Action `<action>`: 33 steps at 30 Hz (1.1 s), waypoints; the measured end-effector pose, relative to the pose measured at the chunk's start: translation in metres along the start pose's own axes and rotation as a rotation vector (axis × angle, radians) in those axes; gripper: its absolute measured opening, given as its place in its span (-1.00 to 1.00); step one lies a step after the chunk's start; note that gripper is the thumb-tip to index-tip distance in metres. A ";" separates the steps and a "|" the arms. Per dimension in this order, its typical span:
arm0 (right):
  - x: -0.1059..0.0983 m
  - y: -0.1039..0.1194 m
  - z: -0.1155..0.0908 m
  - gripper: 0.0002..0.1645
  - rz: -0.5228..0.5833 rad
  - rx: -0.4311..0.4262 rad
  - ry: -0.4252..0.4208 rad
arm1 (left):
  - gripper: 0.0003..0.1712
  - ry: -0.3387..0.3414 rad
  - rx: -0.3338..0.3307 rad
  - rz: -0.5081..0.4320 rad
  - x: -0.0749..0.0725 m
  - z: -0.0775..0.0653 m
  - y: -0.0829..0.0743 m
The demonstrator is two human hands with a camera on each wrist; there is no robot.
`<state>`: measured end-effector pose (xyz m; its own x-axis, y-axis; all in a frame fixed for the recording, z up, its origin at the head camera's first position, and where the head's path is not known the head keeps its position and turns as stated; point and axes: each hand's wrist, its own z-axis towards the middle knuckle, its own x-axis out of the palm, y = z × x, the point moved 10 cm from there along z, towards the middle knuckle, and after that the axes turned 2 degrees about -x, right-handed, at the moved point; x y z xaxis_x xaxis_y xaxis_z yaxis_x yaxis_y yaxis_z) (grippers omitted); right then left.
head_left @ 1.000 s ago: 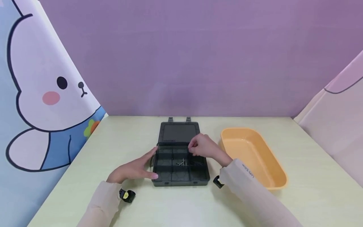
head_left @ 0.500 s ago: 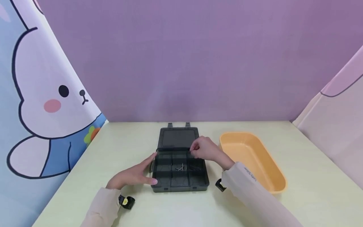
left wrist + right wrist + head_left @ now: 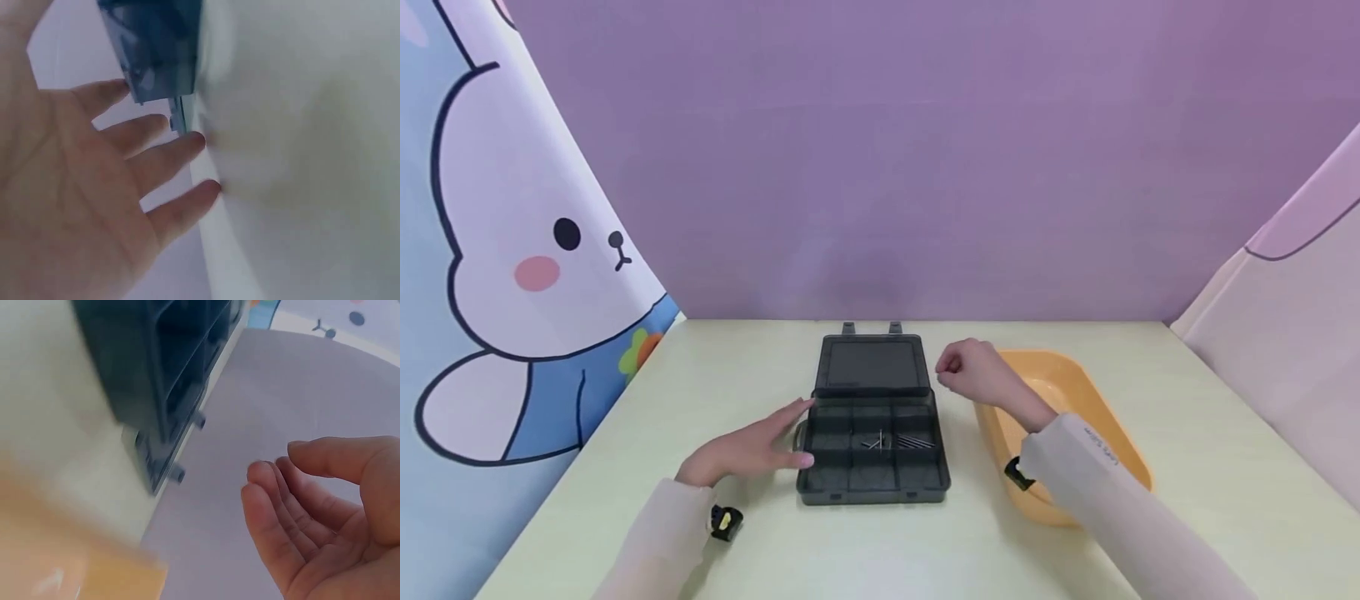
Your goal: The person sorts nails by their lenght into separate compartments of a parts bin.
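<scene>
A dark translucent compartment box [image 3: 872,497] lies on the table with its lid [image 3: 872,364] folded back. Small metal pins [image 3: 876,442], crossing each other, sit in its middle compartment. Several thin rods [image 3: 916,442] lie side by side in the compartment to their right. My left hand [image 3: 752,446] is at the box's left side, fingers spread, thumb by the front corner; the left wrist view shows its palm bare beside the box wall [image 3: 156,56]. Right of the lid, in the air, is my right hand [image 3: 981,375]. Its fingers [image 3: 269,531] curl loosely with a gap to the thumb, holding nothing.
An orange-yellow tray [image 3: 1108,400] stands to the right of the box, partly covered by the right forearm. A purple backdrop [image 3: 925,167] rises behind the table, and a cartoon-printed cloth [image 3: 542,208] hangs at the left.
My right hand has moved from over the box's right rear compartment out to the right, toward the tray, uncovering the rods. My left hand stays beside the box.
</scene>
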<state>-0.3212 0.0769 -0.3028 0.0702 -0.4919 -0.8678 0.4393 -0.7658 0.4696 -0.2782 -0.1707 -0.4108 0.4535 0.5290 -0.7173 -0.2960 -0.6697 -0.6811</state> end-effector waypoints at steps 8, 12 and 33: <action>-0.026 -0.032 -0.005 -0.87 -0.058 0.025 -0.054 | -0.17 -0.169 -0.085 0.172 -0.042 0.008 0.001; -0.035 -0.047 -0.008 -0.80 -0.079 0.036 -0.082 | -0.19 -0.255 -0.100 0.293 -0.067 0.011 -0.012; -0.064 -0.104 -0.001 -0.15 -0.150 0.132 -0.126 | -0.09 -0.539 -0.178 0.527 -0.132 0.036 -0.054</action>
<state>-0.3700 0.1883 -0.2963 -0.1027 -0.4094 -0.9065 0.3149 -0.8779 0.3608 -0.3520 -0.1861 -0.2849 -0.1955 0.2673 -0.9436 -0.1992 -0.9529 -0.2286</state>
